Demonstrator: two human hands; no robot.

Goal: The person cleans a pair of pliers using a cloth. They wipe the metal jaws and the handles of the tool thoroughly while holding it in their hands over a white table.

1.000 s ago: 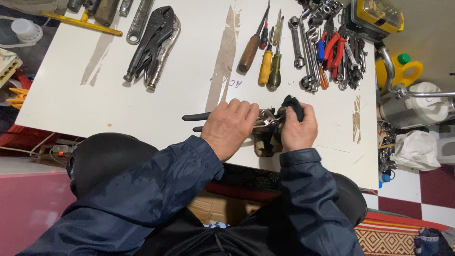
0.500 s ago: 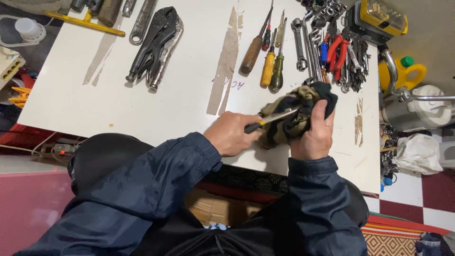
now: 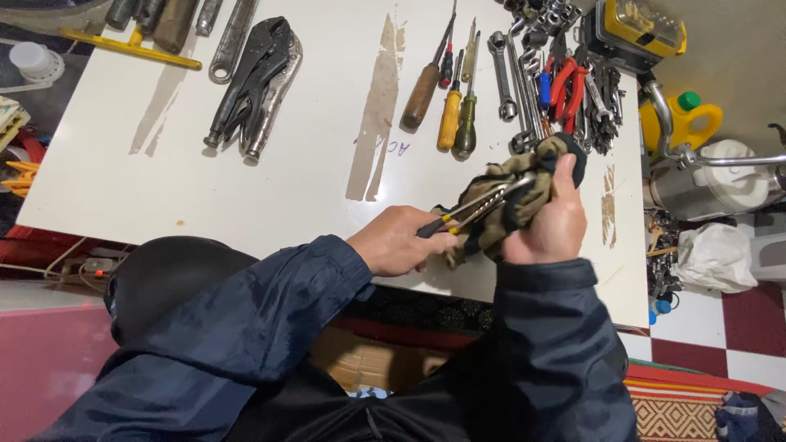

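Now, step: wiping; the left hand grips black-handled steel pliers above the white table
Cloth: right hand clamps a camouflage rag round the tip (jaws hidden)
Next: judged, 1 firmer rub; steady handles

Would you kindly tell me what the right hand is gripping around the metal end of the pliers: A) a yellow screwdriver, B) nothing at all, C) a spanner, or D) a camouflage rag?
D: the right hand bunches a camouflage rag around the metal end of the pliers, while the left hand holds their dark handles.
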